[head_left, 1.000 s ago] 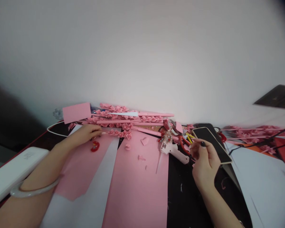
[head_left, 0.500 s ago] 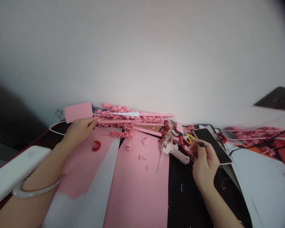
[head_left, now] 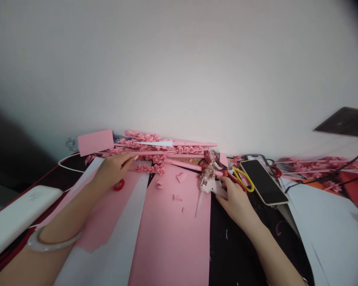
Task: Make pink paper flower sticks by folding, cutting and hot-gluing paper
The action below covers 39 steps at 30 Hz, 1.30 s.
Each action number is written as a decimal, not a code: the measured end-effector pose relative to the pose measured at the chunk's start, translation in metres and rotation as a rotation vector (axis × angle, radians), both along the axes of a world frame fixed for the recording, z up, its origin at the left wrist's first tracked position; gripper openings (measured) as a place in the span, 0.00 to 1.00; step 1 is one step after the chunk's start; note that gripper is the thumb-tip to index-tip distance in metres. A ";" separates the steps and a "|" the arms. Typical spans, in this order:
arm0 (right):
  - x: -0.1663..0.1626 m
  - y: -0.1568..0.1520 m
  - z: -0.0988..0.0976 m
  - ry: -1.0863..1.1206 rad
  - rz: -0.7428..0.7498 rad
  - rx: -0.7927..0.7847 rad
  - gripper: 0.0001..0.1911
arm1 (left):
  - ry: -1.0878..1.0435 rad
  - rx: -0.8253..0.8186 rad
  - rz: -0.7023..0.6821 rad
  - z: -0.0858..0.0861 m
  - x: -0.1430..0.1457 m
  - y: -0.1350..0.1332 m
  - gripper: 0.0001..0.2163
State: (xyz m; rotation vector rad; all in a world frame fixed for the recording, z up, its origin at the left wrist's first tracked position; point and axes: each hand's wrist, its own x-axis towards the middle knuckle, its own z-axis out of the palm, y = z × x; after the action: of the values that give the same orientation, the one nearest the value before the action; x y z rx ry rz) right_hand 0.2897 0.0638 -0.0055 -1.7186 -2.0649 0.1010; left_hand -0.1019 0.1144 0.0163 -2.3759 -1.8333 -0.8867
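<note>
My left hand reaches over the left sheets with its fingers stretched out, and nothing shows in them. Its fingertips are close to the sprays of pink paper flowers, just left of a short pink flower sprig. My right hand is closed round the handle of a white glue gun. The gun's body carries bead-like decoration, and a thin strand trails from it over the pink paper sheet. Yellow-handled scissors lie just beyond my right hand.
A dark-screened phone lies right of the scissors, with another phone behind it. Pink paper scraps and a red tape roll sit on the sheets. A white box-shaped device stands left; white paper lies right. The wall rises behind.
My right hand has moved down and left, from above the scissors onto the glue gun's handle. My left hand has shifted right and slightly down. The yellow scissor handles now show more fully.
</note>
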 end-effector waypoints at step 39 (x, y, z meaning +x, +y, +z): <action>0.100 0.002 0.028 0.057 -0.074 -0.016 0.24 | -0.008 0.034 0.039 -0.005 0.004 -0.002 0.15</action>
State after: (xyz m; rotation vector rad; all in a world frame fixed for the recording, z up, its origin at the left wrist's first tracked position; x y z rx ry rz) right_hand 0.3899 0.0656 0.0224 -1.7787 -1.9623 0.1423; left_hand -0.0980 0.1123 0.0117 -2.3124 -1.8455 -0.9173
